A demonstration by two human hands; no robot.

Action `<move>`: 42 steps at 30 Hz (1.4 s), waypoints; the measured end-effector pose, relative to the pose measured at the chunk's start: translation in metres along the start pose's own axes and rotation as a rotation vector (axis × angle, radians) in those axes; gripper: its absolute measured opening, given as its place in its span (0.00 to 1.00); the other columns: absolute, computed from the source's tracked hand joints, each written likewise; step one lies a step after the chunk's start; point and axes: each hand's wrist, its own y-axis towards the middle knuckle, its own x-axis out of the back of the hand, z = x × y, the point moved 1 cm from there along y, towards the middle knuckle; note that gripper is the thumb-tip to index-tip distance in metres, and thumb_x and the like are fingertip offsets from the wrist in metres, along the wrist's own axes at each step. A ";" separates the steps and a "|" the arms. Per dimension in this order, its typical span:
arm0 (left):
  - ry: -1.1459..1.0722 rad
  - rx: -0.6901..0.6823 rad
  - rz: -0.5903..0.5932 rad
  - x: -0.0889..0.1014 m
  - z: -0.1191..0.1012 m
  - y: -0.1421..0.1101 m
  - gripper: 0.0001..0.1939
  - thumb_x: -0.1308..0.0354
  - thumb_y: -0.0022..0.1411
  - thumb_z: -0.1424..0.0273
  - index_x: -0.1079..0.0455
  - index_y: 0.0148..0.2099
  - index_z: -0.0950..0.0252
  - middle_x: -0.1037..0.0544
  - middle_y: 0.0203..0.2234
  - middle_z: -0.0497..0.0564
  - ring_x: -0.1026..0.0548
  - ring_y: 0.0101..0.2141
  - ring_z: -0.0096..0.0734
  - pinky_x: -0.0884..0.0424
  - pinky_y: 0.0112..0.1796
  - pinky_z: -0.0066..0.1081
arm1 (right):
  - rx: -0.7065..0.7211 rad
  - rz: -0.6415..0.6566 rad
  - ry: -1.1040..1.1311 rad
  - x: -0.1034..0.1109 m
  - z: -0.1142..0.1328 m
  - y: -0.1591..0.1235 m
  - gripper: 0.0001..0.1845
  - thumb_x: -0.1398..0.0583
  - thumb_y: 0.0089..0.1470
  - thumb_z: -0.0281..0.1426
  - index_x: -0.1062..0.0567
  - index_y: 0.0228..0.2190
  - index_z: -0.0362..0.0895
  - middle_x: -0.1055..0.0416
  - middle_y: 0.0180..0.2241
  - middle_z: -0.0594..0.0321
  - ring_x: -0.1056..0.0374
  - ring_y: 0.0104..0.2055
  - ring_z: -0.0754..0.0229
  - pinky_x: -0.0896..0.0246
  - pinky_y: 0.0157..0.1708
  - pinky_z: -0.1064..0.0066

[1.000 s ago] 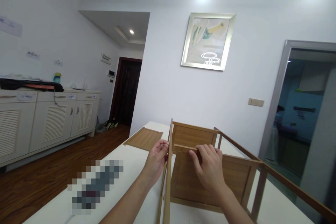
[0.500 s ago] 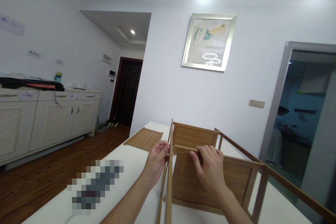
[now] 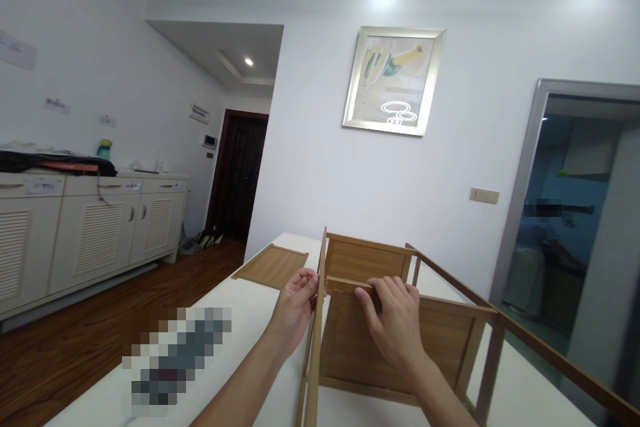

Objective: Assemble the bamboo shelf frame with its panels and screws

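A partly joined brown wooden frame with panels stands on a white table (image 3: pixel 235 353). My right hand (image 3: pixel 395 313) is wrapped over the top edge of the middle wooden panel (image 3: pixel 445 333), thumb on the near face, fingers over the top. At that panel's left end, my left hand (image 3: pixel 296 303) is closed against the outer side of the upright-standing left side frame (image 3: pixel 314 360). Its thumb and forefinger are pinched together; whatever is between them is too small or hidden to make out. Farther back, another wooden panel (image 3: pixel 370 260) joins the side frames.
A loose wooden panel (image 3: pixel 273 265) lies flat at the table's far left. Nearer, a blurred-out dark object (image 3: pixel 183 360) rests on the table. The right side rail (image 3: pixel 550 343) runs toward me. A white cabinet (image 3: pixel 100 220) lines the left wall; a person (image 3: pixel 533 260) is beyond the right doorway.
The view has shifted slightly, so everything sits a little farther left. Both hands keep the same places on the wooden frame, with hardly any finger movement.
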 end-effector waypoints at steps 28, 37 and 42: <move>0.133 -0.054 -0.148 0.011 0.001 0.004 0.17 0.31 0.51 0.60 0.29 0.37 0.66 0.22 0.27 0.48 0.25 0.27 0.25 0.29 0.31 0.26 | 0.036 -0.143 -0.046 -0.012 0.008 -0.011 0.11 0.46 0.63 0.35 0.26 0.39 0.44 0.29 0.37 0.56 0.37 0.40 0.55 0.50 0.45 0.60; 0.229 -0.106 -0.206 0.011 0.000 0.003 0.19 0.29 0.48 0.60 0.27 0.38 0.67 0.22 0.27 0.48 0.26 0.26 0.24 0.29 0.31 0.26 | -0.009 -0.110 0.054 -0.011 0.008 -0.009 0.10 0.46 0.64 0.36 0.27 0.36 0.45 0.29 0.31 0.61 0.38 0.35 0.57 0.51 0.43 0.61; 0.213 -0.126 -0.179 0.010 -0.002 0.001 0.17 0.30 0.50 0.62 0.26 0.40 0.65 0.22 0.30 0.48 0.25 0.28 0.24 0.28 0.34 0.27 | 0.020 -0.110 0.006 -0.013 0.005 -0.009 0.11 0.46 0.64 0.36 0.27 0.37 0.44 0.29 0.31 0.60 0.38 0.36 0.57 0.51 0.44 0.61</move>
